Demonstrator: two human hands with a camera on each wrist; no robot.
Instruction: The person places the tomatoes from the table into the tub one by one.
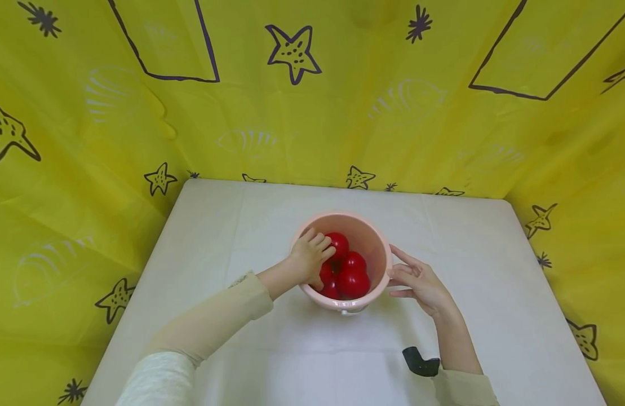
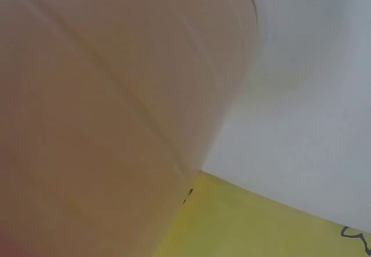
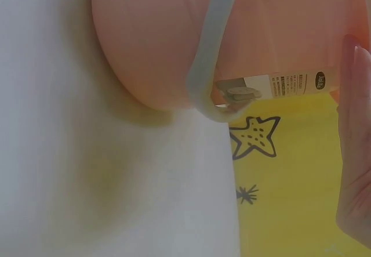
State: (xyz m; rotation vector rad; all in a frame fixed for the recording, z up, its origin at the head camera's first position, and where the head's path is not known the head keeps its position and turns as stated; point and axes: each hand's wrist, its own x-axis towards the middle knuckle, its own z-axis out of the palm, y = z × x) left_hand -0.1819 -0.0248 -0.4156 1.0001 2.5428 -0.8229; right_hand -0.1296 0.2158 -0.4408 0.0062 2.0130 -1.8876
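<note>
A pale pink bucket [image 1: 383, 242] stands in the middle of the table, with several shiny red apple-like fruits [image 1: 354, 282] inside. My left hand [image 1: 308, 259] reaches over its left rim, fingers bent over the fruits; I cannot tell if they grip one. Beside the right rim, my right hand [image 1: 419, 282] touches the bucket with spread fingers. The right wrist view shows a fingertip [image 3: 351, 54] against the outer wall, near a white handle [image 3: 211, 54] and a printed label [image 3: 272, 87]. Only the bucket's outer wall [image 2: 116, 123] fills the left wrist view; the left hand is hidden there.
The white table [image 1: 271, 349] meets a yellow curtain [image 1: 302, 124] with starfish and shell drawings at the back and sides. A black bent piece [image 1: 420, 362] sits by the right sleeve cuff [image 1: 464, 388].
</note>
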